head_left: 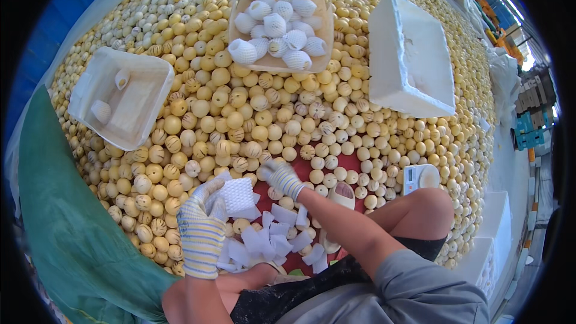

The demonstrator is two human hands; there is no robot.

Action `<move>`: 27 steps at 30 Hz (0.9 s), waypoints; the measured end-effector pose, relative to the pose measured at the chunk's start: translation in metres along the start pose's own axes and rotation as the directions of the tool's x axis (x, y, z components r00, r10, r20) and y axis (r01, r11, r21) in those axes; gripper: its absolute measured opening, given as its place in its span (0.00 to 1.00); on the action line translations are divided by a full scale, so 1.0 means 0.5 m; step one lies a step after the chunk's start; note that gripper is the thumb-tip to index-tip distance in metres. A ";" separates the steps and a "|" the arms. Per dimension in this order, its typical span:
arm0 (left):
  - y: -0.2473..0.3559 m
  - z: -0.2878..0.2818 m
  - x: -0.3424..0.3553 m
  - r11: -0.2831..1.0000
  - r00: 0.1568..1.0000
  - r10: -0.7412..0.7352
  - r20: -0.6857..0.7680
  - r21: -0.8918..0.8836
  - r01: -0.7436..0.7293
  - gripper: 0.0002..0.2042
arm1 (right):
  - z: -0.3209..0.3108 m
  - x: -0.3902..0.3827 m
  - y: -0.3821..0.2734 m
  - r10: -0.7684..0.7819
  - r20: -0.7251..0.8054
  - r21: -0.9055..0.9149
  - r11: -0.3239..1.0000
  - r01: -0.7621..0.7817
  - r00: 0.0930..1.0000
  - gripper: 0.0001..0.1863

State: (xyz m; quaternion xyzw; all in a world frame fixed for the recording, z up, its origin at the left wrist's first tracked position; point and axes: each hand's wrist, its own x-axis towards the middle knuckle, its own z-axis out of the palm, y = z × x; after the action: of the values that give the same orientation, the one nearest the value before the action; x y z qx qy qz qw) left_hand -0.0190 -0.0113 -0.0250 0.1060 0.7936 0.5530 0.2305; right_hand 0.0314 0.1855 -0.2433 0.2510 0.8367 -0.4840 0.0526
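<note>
My left hand [201, 228], in a striped glove, is closed on a white foam net sleeve [239, 197] at the lower middle. My gloved right hand [281, 177] is out to the right and above it, among pale yellow striped fruit [258, 165]; its fingers are motion-blurred, and I cannot tell if they hold anything. White paper squares [279, 246] lie scattered below my hands with some fruit on a red surface [348, 162]. A sandaled foot [340, 195] rests beside my right forearm.
A tub of sleeved fruit [321, 6], a tub with two pieces [138, 120], a foam box [441, 54] and a small scale [411, 177] sit on or among the fruit pile. Green fabric [60, 204] is at left; more white boxes [486, 228] stand at lower right.
</note>
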 end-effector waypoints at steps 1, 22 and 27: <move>0.000 0.003 0.003 1.000 0.999 0.024 -0.024 -0.015 -0.024 0.14 | -0.005 0.037 0.045 0.078 -0.127 -0.036 0.996 -0.083 0.989 0.18; -0.009 -0.002 0.029 0.994 0.990 0.081 -0.113 -0.064 -0.089 0.23 | -0.174 0.130 -0.082 -0.117 0.014 0.647 0.758 0.080 0.993 0.33; 0.020 -0.006 0.017 0.884 0.990 -0.131 0.060 -0.445 0.143 0.29 | -0.183 -0.057 -0.279 -0.483 -0.085 0.714 0.580 0.391 0.872 0.33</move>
State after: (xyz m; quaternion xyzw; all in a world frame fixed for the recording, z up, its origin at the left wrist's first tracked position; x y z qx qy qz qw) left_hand -0.0289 -0.0067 -0.0170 0.0015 0.6471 0.7017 0.2982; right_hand 0.0049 0.1949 -0.0765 0.0082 0.6139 -0.7802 -0.1201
